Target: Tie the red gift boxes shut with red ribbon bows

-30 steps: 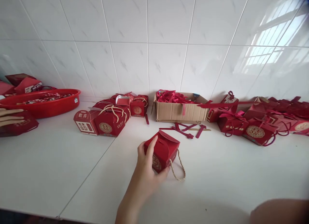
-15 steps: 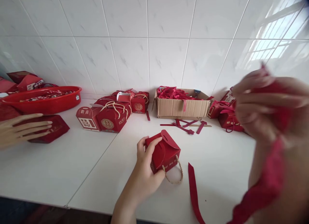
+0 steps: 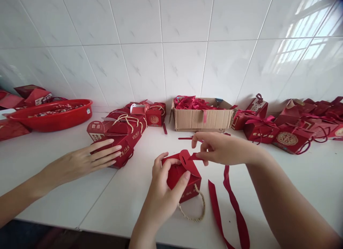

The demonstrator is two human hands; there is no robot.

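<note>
A small red gift box (image 3: 194,173) with a slotted tab on its lid stands on the white table in front of me. My left hand (image 3: 164,191) is wrapped around its left side, thumb and index finger pressing on the lid. Its twisted rope handle (image 3: 199,217) droops at the front. Between the fingertips of my right hand (image 3: 222,147) is pinched the end of a red ribbon (image 3: 238,209), close to the slot. The ribbon hangs below that hand onto the table. A second red length (image 3: 215,202) lies to its left; whether they join is out of view.
At left, a co-worker's hand (image 3: 80,159) rests on a red box (image 3: 124,157) in a row of similar boxes. A cardboard box of ribbons (image 3: 200,120) stands by the tiled wall. A red basin (image 3: 64,118) is far left; ribbon-tied boxes (image 3: 288,140) are at right.
My right hand has come down from the upper right to the lid, bringing the ribbon end to the slot. The co-worker's hand has pushed its box rightward to the row.
</note>
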